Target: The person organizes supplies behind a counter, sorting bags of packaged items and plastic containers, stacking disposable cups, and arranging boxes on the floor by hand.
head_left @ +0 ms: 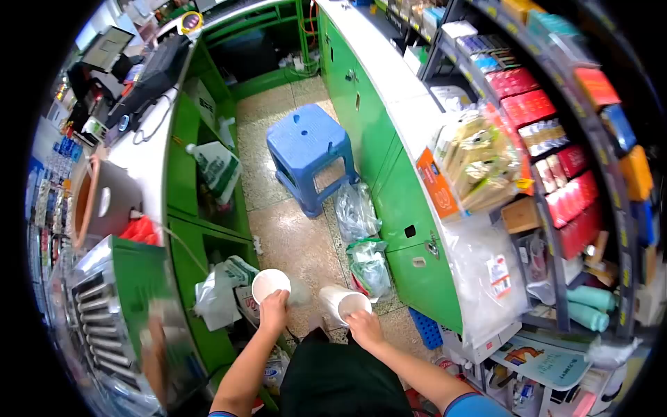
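Observation:
My left hand (274, 311) grips the rim of a white cup (267, 279), its round mouth facing up toward me. To the right, my right hand (365, 329) is closed on the rim of a second white cup (334, 299), which lies tilted with its mouth toward me. This one looks longer; whether it is one cup or a stack I cannot tell. The two cups are apart, held over the floor just in front of my body. A pale translucent shape beside the left cup is too blurred to name.
A blue plastic stool (308, 132) stands on the tiled floor ahead, with clear plastic bags (357, 212) beside it. Green cabinets (417, 274) line the right, and green open shelves (184, 187) the left. A metal roller grill (104, 326) is at left; stocked racks (549, 160) at right.

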A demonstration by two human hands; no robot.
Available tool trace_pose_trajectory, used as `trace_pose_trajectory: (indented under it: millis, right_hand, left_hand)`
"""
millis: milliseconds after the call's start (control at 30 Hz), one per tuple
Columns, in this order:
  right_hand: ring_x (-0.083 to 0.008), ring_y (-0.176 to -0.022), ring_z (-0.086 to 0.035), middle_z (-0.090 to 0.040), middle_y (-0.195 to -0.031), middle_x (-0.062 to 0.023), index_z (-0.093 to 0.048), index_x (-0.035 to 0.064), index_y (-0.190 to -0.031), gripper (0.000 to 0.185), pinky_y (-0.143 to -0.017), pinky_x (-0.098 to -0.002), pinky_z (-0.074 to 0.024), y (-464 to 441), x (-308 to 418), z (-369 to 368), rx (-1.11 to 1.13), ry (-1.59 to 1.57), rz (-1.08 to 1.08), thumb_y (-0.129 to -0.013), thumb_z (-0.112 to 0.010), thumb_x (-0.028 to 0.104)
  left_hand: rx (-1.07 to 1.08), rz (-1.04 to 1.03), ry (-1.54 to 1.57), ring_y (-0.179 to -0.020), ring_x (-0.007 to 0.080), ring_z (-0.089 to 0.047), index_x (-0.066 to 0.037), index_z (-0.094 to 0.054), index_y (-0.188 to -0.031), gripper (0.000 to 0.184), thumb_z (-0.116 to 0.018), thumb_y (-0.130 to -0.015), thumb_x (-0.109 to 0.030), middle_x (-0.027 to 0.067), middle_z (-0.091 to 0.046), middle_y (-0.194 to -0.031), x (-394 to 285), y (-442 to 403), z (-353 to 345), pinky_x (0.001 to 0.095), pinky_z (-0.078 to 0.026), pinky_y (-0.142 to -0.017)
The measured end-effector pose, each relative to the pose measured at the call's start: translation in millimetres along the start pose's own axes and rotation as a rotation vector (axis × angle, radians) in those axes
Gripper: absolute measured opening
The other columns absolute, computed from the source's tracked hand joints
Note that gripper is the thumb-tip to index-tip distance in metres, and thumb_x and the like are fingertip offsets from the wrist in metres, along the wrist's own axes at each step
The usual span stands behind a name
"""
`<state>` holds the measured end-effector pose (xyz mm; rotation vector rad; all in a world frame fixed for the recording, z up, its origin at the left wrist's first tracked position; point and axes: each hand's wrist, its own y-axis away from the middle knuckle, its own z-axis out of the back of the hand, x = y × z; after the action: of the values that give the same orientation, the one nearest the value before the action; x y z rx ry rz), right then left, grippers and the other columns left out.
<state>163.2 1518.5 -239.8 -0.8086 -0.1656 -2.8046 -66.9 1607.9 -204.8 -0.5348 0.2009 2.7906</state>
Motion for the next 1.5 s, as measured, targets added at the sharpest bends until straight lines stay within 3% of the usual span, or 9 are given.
trace_pose_trajectory:
  millis: [333,600,800,867,900,967,1000,1267,1500]
  right_hand:
    - [-0.0173,-0.076,-0.049,-0.051,-0.070,-0.0002,-0.058,0.0127,-0.086,0.020,-0.067,-0.0345,-0.0360,-136,-99,-134,0.071,0.116,-0.021,-0.068,-0.048,0.011]
    - [-0.0186,-0.073,-0.051,-0.051,-0.074,-0.0021,-0.056,0.0112,-0.085,0.020,-0.052,-0.0306,-0.0442,-181,-115,-179,-0.073,0.112,-0.083,-0.067,-0.048,0.010]
    - [-0.0207,-0.079,-0.049,-0.050,-0.080,-0.0045,-0.053,0.0099,-0.090,0.020,-0.060,-0.0334,-0.0455,-192,-104,-177,0.020,0.114,-0.258,-0.071,-0.046,0.011]
    - [-0.0256,-0.092,-0.046,-0.048,-0.097,-0.0095,-0.051,0.0096,-0.095,0.025,-0.072,-0.0454,-0.0417,-194,-101,-170,0.021,0.178,-0.285,-0.070,-0.048,0.010]
    - [-0.0256,-0.092,-0.046,-0.048,-0.097,-0.0095,-0.051,0.0096,-0.095,0.025,-0.072,-0.0454,-0.0417,-193,-99,-167,0.023,0.177,-0.292,-0.070,-0.048,0.010]
    - [-0.0291,-0.104,-0.038,-0.040,-0.109,-0.0132,-0.048,0.0095,-0.102,0.032,-0.081,-0.0564,-0.0309,-192,-95,-161,0.000,0.172,-0.290,-0.070,-0.051,0.011]
    - [-0.0291,-0.104,-0.038,-0.040,-0.109,-0.0132,-0.048,0.0095,-0.102,0.032,-0.081,-0.0564,-0.0309,-190,-94,-157,0.000,0.173,-0.296,-0.070,-0.051,0.011]
    - [-0.0290,-0.112,-0.031,-0.036,-0.115,-0.0131,-0.045,0.0114,-0.109,0.036,-0.088,-0.0566,-0.0225,-120,-81,-110,0.045,0.016,-0.291,-0.073,-0.050,0.011]
    - [-0.0319,-0.111,-0.034,-0.034,-0.117,-0.0161,-0.037,0.0132,-0.117,0.050,-0.085,-0.0504,-0.0313,-73,-89,-115,0.131,-0.059,-0.342,-0.071,-0.056,0.012]
  left_hand:
    - [0.103,-0.078,-0.098,-0.072,0.0241,-0.051,-0.009,-0.050,-0.077,0.017,-0.050,-0.062,-0.001,0.0061,-0.049,-0.074,58,-143,-159,0.0346,-0.045,-0.058]
    - [0.184,-0.067,-0.070,-0.073,0.0246,-0.051,-0.010,-0.049,-0.077,0.013,-0.049,-0.066,-0.003,0.0057,-0.050,-0.077,73,-185,-238,0.0329,-0.046,-0.059]
    - [0.151,-0.157,-0.042,-0.073,0.0247,-0.051,-0.010,-0.049,-0.077,0.010,-0.049,-0.067,-0.007,0.0059,-0.050,-0.074,71,-210,-239,0.0334,-0.044,-0.064]
    - [0.263,-0.152,-0.120,-0.086,0.0238,-0.049,-0.011,-0.051,-0.084,0.017,-0.050,-0.067,-0.008,0.0065,-0.052,-0.084,70,-218,-239,0.0380,-0.037,-0.081]
    - [0.269,-0.156,-0.118,-0.086,0.0238,-0.049,-0.011,-0.051,-0.084,0.017,-0.050,-0.067,-0.008,0.0065,-0.052,-0.084,68,-217,-238,0.0380,-0.037,-0.081]
    - [0.031,-0.179,-0.253,-0.101,0.0245,-0.041,-0.012,-0.050,-0.096,0.029,-0.050,-0.067,-0.007,0.0076,-0.049,-0.099,63,-216,-238,0.0459,-0.027,-0.090]
    - [0.158,-0.116,-0.234,-0.113,0.0263,-0.031,-0.014,-0.046,-0.109,0.042,-0.049,-0.068,-0.006,0.0090,-0.043,-0.112,62,-214,-236,0.0521,-0.018,-0.093]
    - [0.188,-0.067,-0.127,-0.120,0.0236,-0.023,-0.018,-0.041,-0.116,0.061,-0.060,-0.061,-0.002,0.0075,-0.034,-0.122,53,-202,-213,0.0550,-0.017,-0.095]
    - [0.205,-0.070,-0.163,-0.118,0.0225,-0.027,-0.016,-0.047,-0.110,0.046,-0.061,-0.066,-0.010,0.0065,-0.038,-0.119,62,-198,-217,0.0551,-0.019,-0.093]
